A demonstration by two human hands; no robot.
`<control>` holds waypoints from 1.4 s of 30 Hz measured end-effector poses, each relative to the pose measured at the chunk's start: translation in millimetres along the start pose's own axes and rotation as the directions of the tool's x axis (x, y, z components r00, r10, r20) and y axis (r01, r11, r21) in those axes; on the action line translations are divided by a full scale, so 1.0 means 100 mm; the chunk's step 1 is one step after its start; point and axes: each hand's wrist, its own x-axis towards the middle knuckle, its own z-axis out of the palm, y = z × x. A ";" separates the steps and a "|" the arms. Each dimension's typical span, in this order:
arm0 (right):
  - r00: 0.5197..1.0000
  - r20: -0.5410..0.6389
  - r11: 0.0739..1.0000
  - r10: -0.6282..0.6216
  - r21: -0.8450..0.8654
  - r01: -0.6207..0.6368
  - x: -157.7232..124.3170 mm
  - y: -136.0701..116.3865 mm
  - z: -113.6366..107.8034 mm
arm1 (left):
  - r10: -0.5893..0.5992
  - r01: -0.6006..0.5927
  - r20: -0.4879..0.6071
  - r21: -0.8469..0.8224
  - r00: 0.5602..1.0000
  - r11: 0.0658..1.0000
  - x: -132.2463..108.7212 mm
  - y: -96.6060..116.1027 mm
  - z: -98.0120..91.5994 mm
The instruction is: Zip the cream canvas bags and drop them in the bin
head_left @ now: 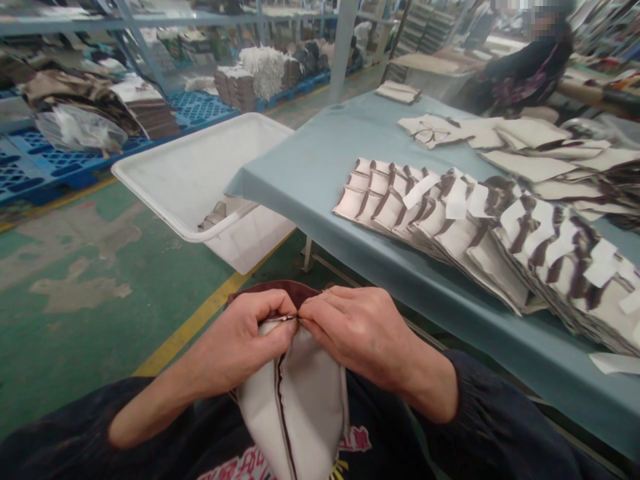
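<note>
Close to my chest hangs a sewn fabric piece [315, 393], off-white with a dark brown seam down its middle. A dark reddish-brown part of it shows behind my fingers at the top edge. My left hand [260, 333] pinches that edge between thumb and bent fingers, just left of the seam. On the other side of the seam, my right hand [355, 327] grips the same edge, fingertips pressed together. Both hands nearly touch at the seam's upper end. The right fingertips are partly hidden.
A blue-covered table [300, 173] stands ahead to the right, bearing overlapping rows of off-white and brown sewn pieces [450, 220]. Scissors [427, 133] lie on pieces farther back. A white plastic bin [175, 167] stands left of the table. Another person [520, 73] is at the far right.
</note>
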 end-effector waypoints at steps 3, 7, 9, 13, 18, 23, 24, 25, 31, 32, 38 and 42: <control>0.993 -0.119 0.998 -0.003 -0.065 -0.005 0.03 -0.01 0.04 | -0.007 0.007 -0.025 -0.003 1.000 1.000 0.02 0.01 0.02; 0.981 -0.193 0.995 -0.001 -0.096 -0.018 0.05 -0.03 0.09 | -0.030 0.032 -0.073 0.019 0.997 0.999 0.03 0.04 0.06; 0.981 -0.193 0.995 0.010 -0.097 -0.029 0.04 -0.03 0.13 | -0.049 0.051 -0.082 0.027 0.995 0.998 0.02 0.05 0.08; 0.984 -0.162 0.997 0.070 -0.021 -0.074 0.00 0.00 0.19 | -0.048 0.053 -0.103 0.044 0.994 0.998 0.01 0.04 0.11; 0.991 -0.082 0.944 0.107 0.321 -0.076 0.02 0.11 0.15 | -0.043 0.051 -0.133 0.052 0.990 0.997 -0.02 0.00 0.10; 0.988 -0.098 0.908 0.118 0.412 -0.068 0.02 0.11 0.08 | -0.031 0.040 -0.142 0.064 0.989 0.997 -0.09 0.03 0.08; 0.985 -0.119 0.910 0.126 0.409 -0.067 0.01 0.10 0.08 | -0.024 0.032 -0.133 0.058 0.991 0.998 -0.10 0.04 0.07; 0.981 -0.140 0.910 0.136 0.409 -0.068 0.01 0.10 0.08 | -0.020 0.026 -0.124 0.048 0.992 0.999 -0.11 0.05 0.07; 0.980 -0.190 0.944 0.062 0.330 0.004 -0.03 0.08 0.09 | -0.024 0.025 -0.134 0.005 0.991 1.000 -0.11 0.04 0.05; 0.982 -0.183 0.954 0.052 0.299 0.006 -0.03 0.08 0.09 | -0.026 0.027 -0.132 0.004 0.991 1.000 -0.11 0.04 0.05; 0.985 -0.169 0.986 0.024 0.166 0.005 -0.03 0.03 0.10 | 0.007 -0.002 -0.138 0.041 0.990 0.999 -0.08 0.09 0.04; 0.986 -0.167 0.995 0.020 0.095 -0.004 -0.01 0.00 0.07 | 0.048 -0.037 -0.133 0.080 0.990 0.996 -0.08 0.10 0.04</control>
